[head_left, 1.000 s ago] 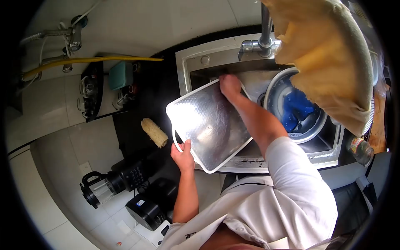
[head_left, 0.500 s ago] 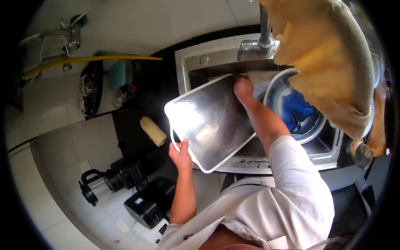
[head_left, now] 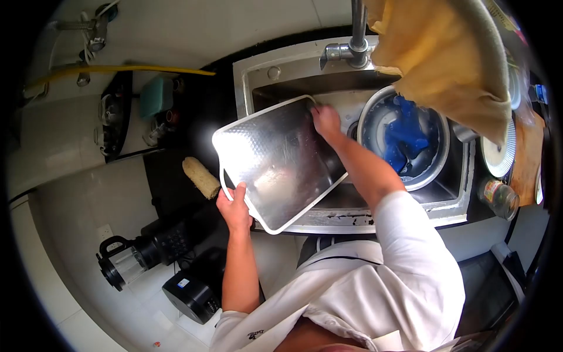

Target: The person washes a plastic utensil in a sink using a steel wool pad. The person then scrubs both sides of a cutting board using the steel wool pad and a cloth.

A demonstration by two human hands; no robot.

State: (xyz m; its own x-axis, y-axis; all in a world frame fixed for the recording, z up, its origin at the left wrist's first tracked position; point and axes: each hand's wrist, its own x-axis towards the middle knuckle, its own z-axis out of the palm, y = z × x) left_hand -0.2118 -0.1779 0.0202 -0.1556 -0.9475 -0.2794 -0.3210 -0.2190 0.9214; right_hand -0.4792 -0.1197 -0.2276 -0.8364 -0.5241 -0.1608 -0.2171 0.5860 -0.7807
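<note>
A rectangular metal board with a white rim [head_left: 275, 161] is tilted over the left part of the sink [head_left: 246, 88]. My left hand [head_left: 234, 208] grips its rim by the handle slot at the lower left, thumb on top. At the board's upper right edge is my right hand [head_left: 326, 120], closed and slightly blurred; what its fingers hold, if anything, is hidden. To the right, a metal basin [head_left: 437, 167] in the sink contains a blue cloth or glove [head_left: 406, 132] in soapy water.
A faucet [head_left: 346, 53] rises behind the sink. A tan cloth [head_left: 448, 58] hangs at upper right, above a glass jar [head_left: 498, 198] and a wooden board [head_left: 528, 152]. On the left are a loofah [head_left: 200, 177], a blender [head_left: 126, 264] and a teal box [head_left: 156, 98].
The whole view has shifted, so the scene sits further left and up. My right hand has moved along the board's upper right edge. My left hand keeps its grip.
</note>
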